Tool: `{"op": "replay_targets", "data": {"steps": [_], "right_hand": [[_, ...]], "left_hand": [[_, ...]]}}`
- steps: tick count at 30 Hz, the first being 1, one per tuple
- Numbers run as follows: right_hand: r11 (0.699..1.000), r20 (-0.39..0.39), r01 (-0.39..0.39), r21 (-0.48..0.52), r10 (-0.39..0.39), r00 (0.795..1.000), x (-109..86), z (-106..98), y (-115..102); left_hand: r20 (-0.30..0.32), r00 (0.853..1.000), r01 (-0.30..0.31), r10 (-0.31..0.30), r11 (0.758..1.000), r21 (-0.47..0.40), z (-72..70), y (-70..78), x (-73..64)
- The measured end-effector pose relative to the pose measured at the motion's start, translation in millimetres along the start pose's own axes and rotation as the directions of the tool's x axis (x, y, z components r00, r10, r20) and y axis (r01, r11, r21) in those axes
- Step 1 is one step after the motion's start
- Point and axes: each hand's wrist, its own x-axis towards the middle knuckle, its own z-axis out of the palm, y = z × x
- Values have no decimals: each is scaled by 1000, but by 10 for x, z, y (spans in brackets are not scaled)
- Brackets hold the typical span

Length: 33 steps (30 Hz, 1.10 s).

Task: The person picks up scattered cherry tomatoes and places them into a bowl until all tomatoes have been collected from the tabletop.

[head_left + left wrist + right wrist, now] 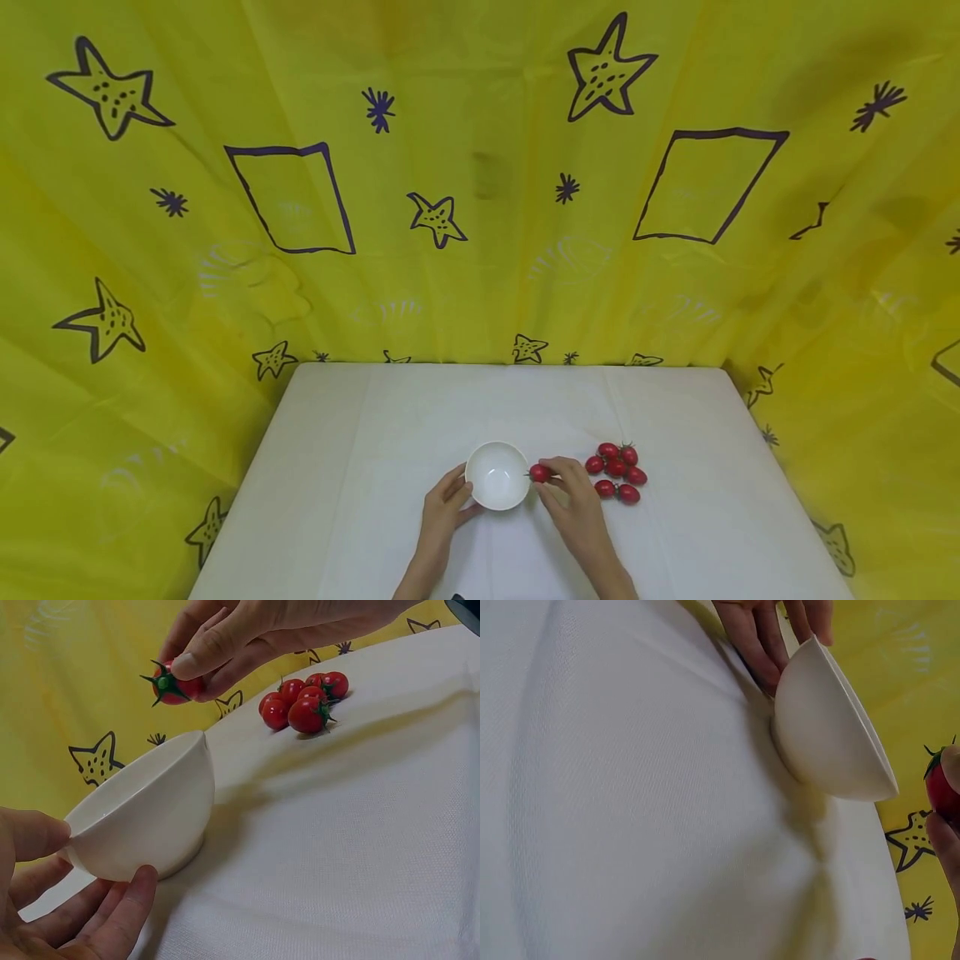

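A white bowl stands on the white-covered table, and its inside shows bare in the head view. My left hand holds it from the left, thumb at the rim and fingertips low on its side, as the left wrist view shows. Between thumb and fingers my right hand pinches a red cherry tomato with a green calyx. That tomato hangs in the air just right of the bowl's rim, higher than the rim in the left wrist view. Several more cherry tomatoes lie in a cluster right of my right hand.
The white cloth covers the whole tabletop. Behind and at both sides hangs a yellow curtain with drawn stars and frames. A small dark object pokes in at the bottom edge of the head view.
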Motion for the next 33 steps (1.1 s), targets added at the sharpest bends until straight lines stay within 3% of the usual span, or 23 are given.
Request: {"op": "replay_targets", "data": {"steps": [16, 25, 33], "right_hand": [[990, 93, 41, 137, -55, 994, 116, 332, -107], [998, 197, 55, -25, -49, 979, 167, 461, -150], [968, 312, 154, -199, -87, 946, 205, 560, -164]], "left_hand": [[-4, 1000, -21, 21, 1000, -18, 11, -9, -17], [1, 1000, -22, 22, 999, -33, 6, -13, -15], [8, 1000, -24, 25, 999, -41, 6, 11, -43]]}}
